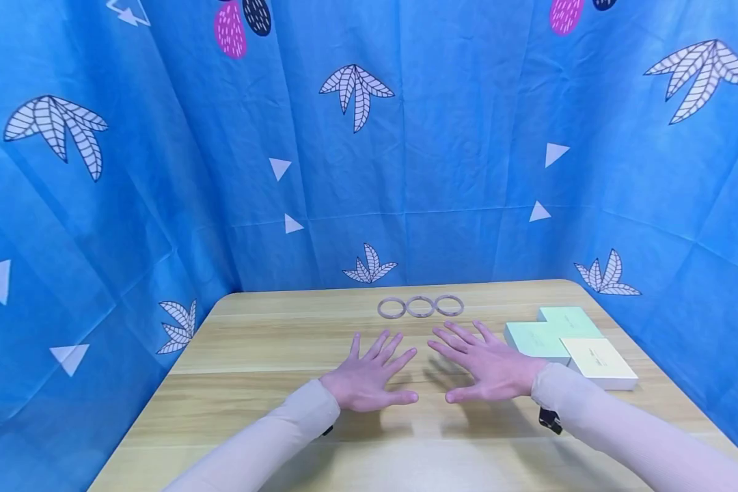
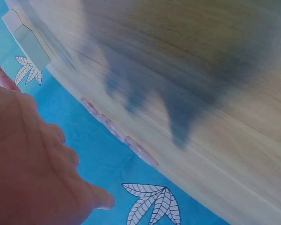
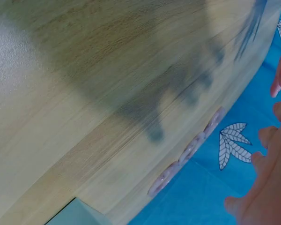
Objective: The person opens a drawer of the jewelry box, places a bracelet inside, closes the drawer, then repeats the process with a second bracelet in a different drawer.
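Observation:
My left hand (image 1: 369,378) hovers above the middle of the table, palm down, fingers spread and holding nothing. Facing it, my right hand (image 1: 490,364) is spread the same way, also with nothing in it. Shadows of both hands fall on the wood below. Beyond the fingertips, three pale purple rings, bangle-like, lie in a row near the far edge: a left ring (image 1: 382,313), a middle ring (image 1: 409,311) and a right ring (image 1: 438,309). The left wrist view shows the palm side of the left hand (image 2: 37,159); the right wrist view shows the right hand (image 3: 267,183) at its edge.
Right of the right hand stand three flat boxes: a mint box (image 1: 536,339), another mint box (image 1: 570,320) behind it, and a cream-topped box (image 1: 599,359) in front. A wooden table (image 1: 270,342) carries everything. Blue patterned curtains (image 1: 443,171) hang behind and at both sides.

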A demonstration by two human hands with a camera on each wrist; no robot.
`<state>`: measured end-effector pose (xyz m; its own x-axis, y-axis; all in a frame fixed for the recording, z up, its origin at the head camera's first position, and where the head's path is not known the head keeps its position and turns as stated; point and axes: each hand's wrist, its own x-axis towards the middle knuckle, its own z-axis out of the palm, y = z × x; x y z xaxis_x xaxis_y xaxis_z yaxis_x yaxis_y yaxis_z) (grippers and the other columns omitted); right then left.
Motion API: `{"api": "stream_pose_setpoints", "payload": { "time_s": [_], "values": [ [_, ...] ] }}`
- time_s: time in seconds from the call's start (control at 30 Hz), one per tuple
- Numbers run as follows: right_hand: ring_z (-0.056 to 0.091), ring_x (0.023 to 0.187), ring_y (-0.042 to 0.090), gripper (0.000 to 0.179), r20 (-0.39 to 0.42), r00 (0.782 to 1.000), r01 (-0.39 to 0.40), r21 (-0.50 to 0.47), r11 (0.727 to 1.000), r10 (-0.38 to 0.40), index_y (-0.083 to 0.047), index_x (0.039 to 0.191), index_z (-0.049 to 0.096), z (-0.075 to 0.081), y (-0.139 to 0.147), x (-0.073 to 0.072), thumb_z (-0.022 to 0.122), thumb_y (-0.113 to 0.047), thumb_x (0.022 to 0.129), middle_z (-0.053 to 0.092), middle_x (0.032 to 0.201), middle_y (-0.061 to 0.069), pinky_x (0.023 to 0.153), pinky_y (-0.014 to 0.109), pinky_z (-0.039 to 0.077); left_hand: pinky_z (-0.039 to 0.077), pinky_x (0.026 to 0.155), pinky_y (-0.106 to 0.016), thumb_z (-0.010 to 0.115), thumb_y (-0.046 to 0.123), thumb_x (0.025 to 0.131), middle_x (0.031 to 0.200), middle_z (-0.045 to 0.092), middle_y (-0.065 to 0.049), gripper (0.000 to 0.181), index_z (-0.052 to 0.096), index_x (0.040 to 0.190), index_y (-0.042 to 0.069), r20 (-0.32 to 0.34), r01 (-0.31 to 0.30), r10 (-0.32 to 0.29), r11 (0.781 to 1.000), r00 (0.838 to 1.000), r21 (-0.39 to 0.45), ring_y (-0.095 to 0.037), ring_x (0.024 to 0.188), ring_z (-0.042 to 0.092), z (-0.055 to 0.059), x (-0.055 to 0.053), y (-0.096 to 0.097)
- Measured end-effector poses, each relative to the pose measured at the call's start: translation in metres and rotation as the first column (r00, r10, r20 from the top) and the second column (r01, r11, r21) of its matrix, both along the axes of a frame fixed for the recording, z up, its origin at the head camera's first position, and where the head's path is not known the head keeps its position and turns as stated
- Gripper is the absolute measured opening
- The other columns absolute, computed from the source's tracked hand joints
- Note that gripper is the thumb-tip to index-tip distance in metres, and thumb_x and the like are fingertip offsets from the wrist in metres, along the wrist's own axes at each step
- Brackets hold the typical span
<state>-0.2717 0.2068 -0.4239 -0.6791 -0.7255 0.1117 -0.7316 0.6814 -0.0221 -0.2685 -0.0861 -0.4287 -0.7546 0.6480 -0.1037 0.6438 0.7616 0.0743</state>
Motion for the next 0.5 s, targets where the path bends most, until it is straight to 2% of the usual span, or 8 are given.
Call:
{"api": "stream_pose_setpoints", "payload": {
  "time_s": [0.27, 0.5],
  "values": [
    [0.017, 0.155, 0.034, 0.091, 0.014, 1.0, 0.005, 0.004, 1.0, -0.005, -0.022, 0.162, 0.024, 0.0015, -0.0001, 0.0002, 0.055, -0.069, 0.09, 0.02, 0.168, 0.007, 0.117, 0.071, 0.013, -0.003, 0.117, -0.071, 0.018, 0.085, 0.09, 0.17, -0.003, 0.0, 0.086, 0.009, 0.162, 0.038, -0.001, -0.001, 0.001, 1.0, 1.0, 0.011, -0.028, 0.157, -0.005, -0.0039, -0.0019, -0.0004],
    [0.028, 0.151, 0.035, 0.088, 0.016, 1.0, 0.004, -0.013, 1.0, -0.004, -0.02, 0.16, 0.03, 0.0027, 0.0043, -0.0036, 0.057, -0.067, 0.091, 0.032, 0.164, 0.007, 0.117, 0.068, 0.02, 0.003, 0.119, -0.069, 0.023, 0.08, 0.094, 0.17, -0.003, 0.0, 0.082, 0.015, 0.162, 0.036, 0.005, -0.01, 0.01, 0.999, 1.0, 0.038, -0.027, 0.157, -0.002, -0.0052, -0.0057, 0.0016]
  ]
}}
